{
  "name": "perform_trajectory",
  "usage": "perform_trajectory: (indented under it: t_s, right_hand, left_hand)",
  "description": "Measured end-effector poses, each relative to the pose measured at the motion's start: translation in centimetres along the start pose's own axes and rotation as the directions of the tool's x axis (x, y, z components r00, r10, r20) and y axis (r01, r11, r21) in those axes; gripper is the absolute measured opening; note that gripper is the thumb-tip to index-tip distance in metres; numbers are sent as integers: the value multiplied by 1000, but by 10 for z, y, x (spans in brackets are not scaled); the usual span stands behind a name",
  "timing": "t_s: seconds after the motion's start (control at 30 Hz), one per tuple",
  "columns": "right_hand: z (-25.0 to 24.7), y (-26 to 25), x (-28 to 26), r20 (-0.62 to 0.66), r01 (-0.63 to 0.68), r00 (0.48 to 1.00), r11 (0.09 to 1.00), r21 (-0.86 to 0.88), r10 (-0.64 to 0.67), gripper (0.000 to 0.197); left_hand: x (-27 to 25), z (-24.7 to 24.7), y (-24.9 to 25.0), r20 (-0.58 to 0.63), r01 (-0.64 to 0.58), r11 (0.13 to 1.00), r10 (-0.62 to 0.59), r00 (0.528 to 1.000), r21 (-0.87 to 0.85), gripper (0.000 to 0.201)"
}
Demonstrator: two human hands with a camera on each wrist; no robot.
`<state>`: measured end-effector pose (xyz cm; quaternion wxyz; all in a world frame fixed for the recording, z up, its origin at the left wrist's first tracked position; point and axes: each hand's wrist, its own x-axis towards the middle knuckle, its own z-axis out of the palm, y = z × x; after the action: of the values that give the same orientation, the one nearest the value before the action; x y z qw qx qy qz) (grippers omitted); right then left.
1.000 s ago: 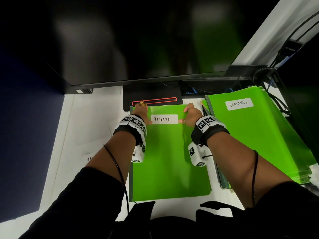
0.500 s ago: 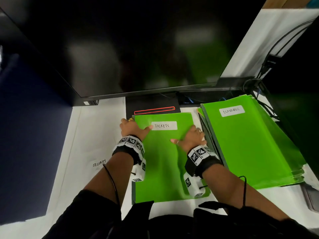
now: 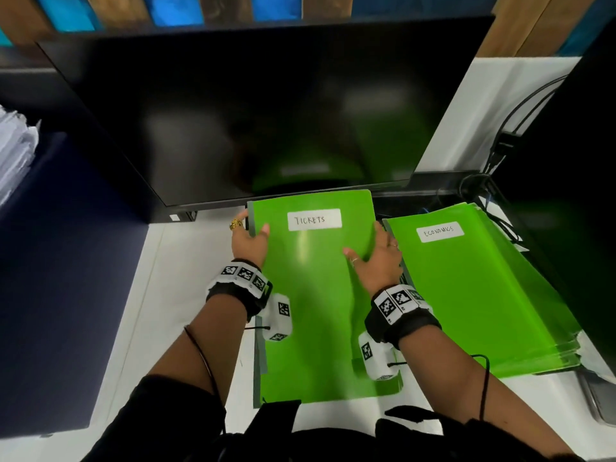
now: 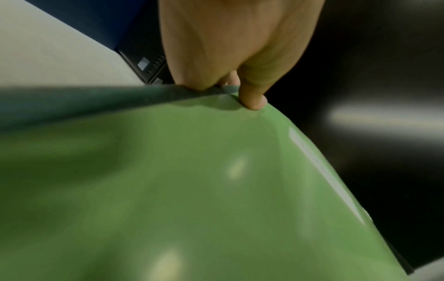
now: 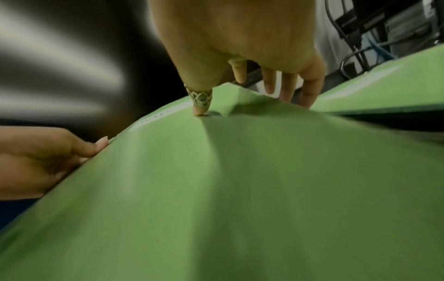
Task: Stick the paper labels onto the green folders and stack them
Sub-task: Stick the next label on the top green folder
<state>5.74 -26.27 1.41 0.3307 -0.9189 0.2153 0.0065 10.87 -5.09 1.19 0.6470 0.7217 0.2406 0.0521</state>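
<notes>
A green folder [image 3: 313, 295] with a white paper label reading TICKETS [image 3: 314, 220] is held in front of me, its far end raised toward the monitor. My left hand [image 3: 250, 241] grips its left edge, thumb [image 4: 252, 100] on top and fingers underneath. My right hand [image 3: 376, 258] grips the right edge, its ringed thumb [image 5: 200, 102] pressing the cover [image 5: 240, 190] and its fingers curled over the edge. To the right lies a stack of green folders [image 3: 466, 295]; the top one bears a label reading ECONOMICS [image 3: 440, 231].
A large dark monitor [image 3: 253, 111] stands just behind the folder. Cables [image 3: 500, 155] hang at the back right by a dark panel. The edge of another folder [image 3: 259, 361] shows beneath the held one on the white desk [image 3: 173, 295]. White papers [image 3: 13, 151] are piled far left.
Both hands left the label and slid to the folder's side edges, then gripped them. The folder's far end has come up off the desk toward the monitor.
</notes>
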Motion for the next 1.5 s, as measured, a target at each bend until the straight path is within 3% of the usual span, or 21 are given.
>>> perform_trajectory:
  t_s: [0.1, 0.17, 0.23, 0.3, 0.33, 0.37, 0.43, 0.47, 0.53, 0.63, 0.77, 1.0, 1.1, 1.17, 1.23, 1.4, 1.5]
  right_hand:
    - [-15, 2, 0, -10, 46, 999, 991, 124, -46, 86]
    - [-21, 4, 0, -10, 47, 999, 990, 131, -46, 99]
    - [-25, 7, 3, -40, -16, 999, 1000, -9, 15, 109]
    - [-30, 13, 7, -95, -94, 992, 979, -181, 78, 105]
    - [-32, 17, 8, -120, -129, 988, 958, -256, 101, 98]
    - [-33, 20, 8, -136, -153, 984, 933, -326, 114, 92]
    - [-31, 27, 4, -108, -139, 989, 893, -428, 102, 82]
    - [-27, 29, 1, -52, -98, 995, 887, -451, 83, 77]
    - [-19, 33, -4, 145, -9, 986, 885, -465, 87, 78]
    - [-11, 41, -7, 344, 35, 921, 840, -542, 184, 111]
    - [-18, 50, 2, 314, -3, 920, 802, -597, 236, 117]
    - [-59, 93, 31, 295, -3, 926, 785, -619, 236, 109]
    - [-72, 97, 31, 258, 13, 956, 860, -510, 138, 96]
    - [-67, 91, 25, 306, 68, 948, 892, -447, 81, 81]
    - [-57, 87, 18, 343, 97, 935, 869, -485, 87, 79]
    - [-47, 81, 12, 280, 56, 954, 847, -529, 111, 76]
    - [-37, 56, 4, 221, 115, 975, 860, -497, -3, 72]
  left_hand:
    - [6, 4, 9, 0, 15, 995, -15, 1000, -96, 47]
    - [5, 12, 7, 9, 3, 995, -2, 1000, -100, 45]
    - [1, 23, 2, 74, 21, 998, -17, 997, -54, 40]
    - [-10, 35, 0, 230, 18, 992, -46, 972, 121, 43]
    - [-15, 41, -2, 336, -46, 967, -42, 941, 250, 51]
    - [-19, 46, -6, 433, -158, 901, -36, 900, 403, 61]
    - [-29, 50, -10, 556, -382, 619, -109, 824, 687, 75]
    - [-32, 51, -14, 586, -455, 476, -168, 793, 752, 80]
    - [-34, 48, -19, 614, -541, 298, -289, 734, 787, 94]
    - [-39, 47, -27, 639, -634, 162, -392, 662, 756, 121]
    - [-41, 43, -30, 661, -714, 23, -401, 635, 700, 135]
    - [-45, 39, -35, 683, -730, -7, -344, 644, 684, 132]
    - [-44, 40, -34, 684, -733, -5, -358, 636, 680, 133]
    - [-44, 43, -32, 679, -730, 1, -371, 634, 683, 133]
    - [-45, 42, -31, 678, -729, 2, -369, 636, 685, 132]
    - [-46, 33, -34, 700, -742, 0, -331, 633, 670, 127]
    - [-51, 27, -33, 721, -740, 56, -285, 631, 670, 118]
